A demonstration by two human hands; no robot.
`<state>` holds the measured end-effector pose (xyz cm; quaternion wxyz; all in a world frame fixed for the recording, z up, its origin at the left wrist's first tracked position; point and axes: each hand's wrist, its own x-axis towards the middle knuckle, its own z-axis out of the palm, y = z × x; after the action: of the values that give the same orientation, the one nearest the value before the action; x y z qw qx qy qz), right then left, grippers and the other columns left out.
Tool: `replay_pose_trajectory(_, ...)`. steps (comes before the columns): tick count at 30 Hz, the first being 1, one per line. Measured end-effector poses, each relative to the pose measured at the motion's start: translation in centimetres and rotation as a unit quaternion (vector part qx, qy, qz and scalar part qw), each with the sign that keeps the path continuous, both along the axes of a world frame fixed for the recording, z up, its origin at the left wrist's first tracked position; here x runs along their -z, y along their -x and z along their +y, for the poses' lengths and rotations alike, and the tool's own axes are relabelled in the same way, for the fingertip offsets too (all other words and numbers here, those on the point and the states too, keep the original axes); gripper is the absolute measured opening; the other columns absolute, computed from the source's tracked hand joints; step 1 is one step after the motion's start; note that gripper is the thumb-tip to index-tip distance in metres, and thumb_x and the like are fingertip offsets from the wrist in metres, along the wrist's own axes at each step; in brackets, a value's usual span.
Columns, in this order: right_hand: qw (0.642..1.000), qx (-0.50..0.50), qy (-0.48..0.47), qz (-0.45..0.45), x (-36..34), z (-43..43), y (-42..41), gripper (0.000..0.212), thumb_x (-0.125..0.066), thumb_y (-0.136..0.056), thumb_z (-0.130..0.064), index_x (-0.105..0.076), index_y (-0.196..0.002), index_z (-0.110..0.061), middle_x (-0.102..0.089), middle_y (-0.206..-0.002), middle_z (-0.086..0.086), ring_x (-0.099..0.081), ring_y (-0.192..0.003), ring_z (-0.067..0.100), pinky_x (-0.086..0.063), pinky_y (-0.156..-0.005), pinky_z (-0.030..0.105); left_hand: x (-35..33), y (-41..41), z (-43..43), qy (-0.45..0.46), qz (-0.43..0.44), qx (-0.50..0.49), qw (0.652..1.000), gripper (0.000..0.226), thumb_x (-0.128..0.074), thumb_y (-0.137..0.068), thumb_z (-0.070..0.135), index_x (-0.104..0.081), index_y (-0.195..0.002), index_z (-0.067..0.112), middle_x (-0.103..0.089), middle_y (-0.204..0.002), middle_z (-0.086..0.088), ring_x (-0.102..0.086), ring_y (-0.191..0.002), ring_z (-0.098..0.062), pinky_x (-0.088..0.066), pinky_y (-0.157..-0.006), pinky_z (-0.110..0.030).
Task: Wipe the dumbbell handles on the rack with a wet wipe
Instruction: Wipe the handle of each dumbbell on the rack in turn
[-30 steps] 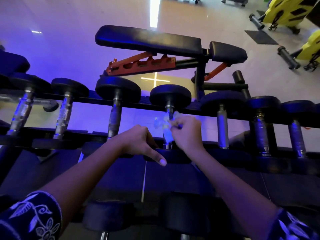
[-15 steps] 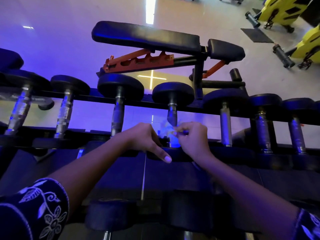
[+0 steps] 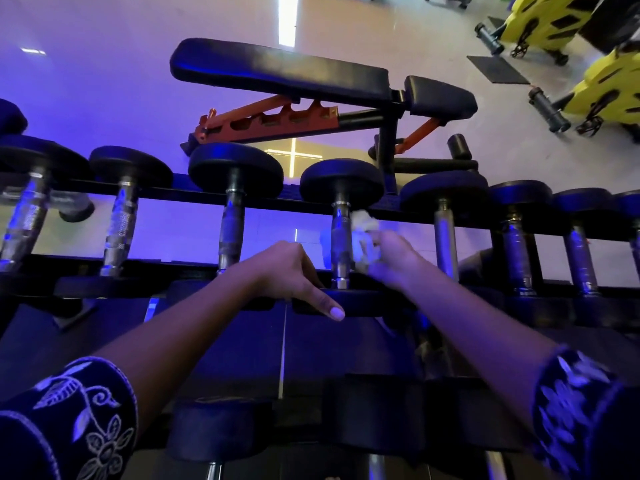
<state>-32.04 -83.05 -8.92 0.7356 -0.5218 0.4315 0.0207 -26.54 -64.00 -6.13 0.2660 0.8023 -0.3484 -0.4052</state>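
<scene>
Left hand (image 3: 287, 271) rests on the dumbbell head (image 3: 360, 303) at the rack's (image 3: 156, 264) front edge; its grip cannot be told. Handle (image 3: 341, 237): rigid knurled steel, heavy. Right hand (image 3: 394, 258) clenches the soft, limp wipe (image 3: 363, 233) against the right side; wrap mid-handle.

**Inspector:** Clearance either side of the middle handle (image 3: 341, 244)?

**Surveyor:** Left, an open gap runs to the neighbouring handle (image 3: 230, 233); the left hand (image 3: 284, 271), resting on the near head (image 3: 370, 301), blocks its near end. Right, the gap toward the next handle (image 3: 445, 244) is filled by the right hand (image 3: 393, 259) and the wipe (image 3: 363, 237) it grips.

**Inspector:** Fore and aft?

**Surveyor:** Closed by the far head (image 3: 341, 181) and rack rails (image 3: 180, 194); a bench (image 3: 277, 74) stands just beyond.
</scene>
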Motion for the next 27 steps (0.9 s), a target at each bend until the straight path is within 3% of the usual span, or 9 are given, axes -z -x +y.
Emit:
replay_pose_trajectory(3, 0.991, 0.057, -0.102, -0.062, -0.6, -0.2, -3.6, 0.032, -0.028, -0.089, -0.006, -0.06, -0.089, -0.002, -0.065, -0.082, 0.012, -0.062, -0.073, 0.026, -0.051, -0.073, 0.036, 0.0, 0.1, -0.1, 0.001, 0.001, 0.005, 1.0, 0.058, -0.082, -0.046, 0.069, -0.081, -0.081, 0.023, -0.072, -0.065, 0.007, -0.059, -0.062, 0.0, -0.044, -0.058, -0.021)
replay_pose_trajectory(6, 0.994, 0.012, -0.103, -0.025, 0.0, 1.8, -2.2, 0.028, -0.028, -0.088, -0.01, -0.053, -0.073, -0.008, -0.049, -0.058, 0.008, -0.046, -0.054, 0.023, -0.045, -0.062, 0.031, -0.1, 0.2, -0.1, 0.005, 0.007, 0.007, 1.0, 0.057, -0.082, -0.047, 0.069, -0.08, -0.078, 0.021, -0.071, -0.063, 0.008, -0.054, -0.056, 0.003, -0.043, -0.057, -0.021)
replay_pose_trajectory(9, 0.994, -0.006, -0.109, 0.02, 0.3, 1.9, 0.5, 0.035, -0.024, -0.094, -0.012, -0.051, -0.073, -0.004, -0.052, -0.062, 0.012, -0.051, -0.059, 0.027, -0.045, -0.063, 0.038, -0.1, 0.1, 0.0, 0.011, 0.013, 0.007, 1.0, 0.058, -0.082, -0.047, 0.069, -0.08, -0.076, 0.018, -0.072, -0.066, 0.003, -0.053, -0.057, 0.0, -0.042, -0.058, -0.023)
replay_pose_trajectory(13, 0.995, 0.031, -0.091, -0.041, -1.2, -0.4, -1.7, 0.031, -0.021, -0.089, 0.003, -0.052, -0.087, -0.001, -0.064, -0.071, 0.015, -0.065, -0.061, 0.025, -0.057, -0.051, 0.03, 0.1, 0.1, -0.1, 0.012, 0.001, 0.006, 1.0, 0.053, -0.084, -0.048, 0.067, -0.078, -0.071, 0.02, -0.07, -0.06, 0.01, -0.055, -0.056, 0.002, -0.044, -0.058, -0.024)
replay_pose_trajectory(16, 0.998, 0.011, -0.034, -0.046, -1.8, -1.1, -2.8, 0.032, -0.028, -0.086, 0.012, -0.051, -0.101, -0.004, -0.049, -0.098, 0.016, -0.055, -0.085, 0.029, -0.058, -0.061, 0.035, 0.2, 0.1, -0.1, 0.006, 0.003, 0.004, 1.0, 0.053, -0.084, -0.047, 0.068, -0.078, -0.069, 0.02, -0.07, -0.06, 0.009, -0.058, -0.059, -0.003, -0.045, -0.058, -0.028)
replay_pose_trajectory(18, 0.995, -0.079, 0.003, -0.061, -1.9, -0.8, -0.8, 0.033, -0.031, -0.086, 0.017, -0.054, -0.093, -0.005, -0.051, -0.09, 0.011, -0.051, -0.08, 0.023, -0.055, -0.059, 0.025, 0.1, 0.1, -0.1, 0.006, 0.008, 0.006, 1.0, 0.051, -0.085, -0.047, 0.067, -0.077, -0.065, 0.021, -0.071, -0.062, 0.008, -0.063, -0.065, -0.006, -0.052, -0.065, -0.036)
replay_pose_trajectory(20, 0.986, -0.139, 0.069, -0.056, -2.0, 0.4, 1.7, 0.021, -0.049, -0.086, 0.014, -0.059, -0.082, -0.004, -0.061, -0.072, 0.005, -0.056, -0.068, 0.018, -0.05, -0.053, 0.019, 0.0, 0.0, -0.1, 0.008, 0.008, 0.009, 1.0, 0.046, -0.085, -0.046, 0.066, -0.074, -0.061, 0.024, -0.071, -0.063, 0.009, -0.067, -0.07, -0.007, -0.055, -0.073, -0.039)
replay_pose_trajectory(24, 0.944, -0.06, 0.324, -0.023, -1.8, 1.1, 0.4, 0.018, -0.079, -0.069, -0.002, -0.064, -0.071, -0.012, -0.067, -0.076, 0.005, -0.062, -0.069, 0.013, -0.05, -0.063, 0.024, -0.3, 0.1, -0.2, 0.003, 0.024, 0.004, 1.0, 0.054, -0.086, -0.045, 0.067, -0.074, -0.061, 0.016, -0.072, -0.065, -0.002, -0.059, -0.061, -0.01, -0.046, -0.062, -0.033)
replay_pose_trajectory(27, 0.927, -0.008, 0.372, -0.051, -2.0, 1.6, -1.3, 0.018, -0.081, -0.067, -0.007, -0.066, -0.065, -0.017, -0.067, -0.072, 0.001, -0.061, -0.069, 0.01, -0.051, -0.066, 0.023, -0.3, 0.3, -0.1, 0.002, 0.027, -0.009, 1.0, 0.057, -0.085, -0.044, 0.068, -0.074, -0.061, 0.015, -0.072, -0.066, -0.005, -0.056, -0.059, -0.011, -0.042, -0.06, -0.031)
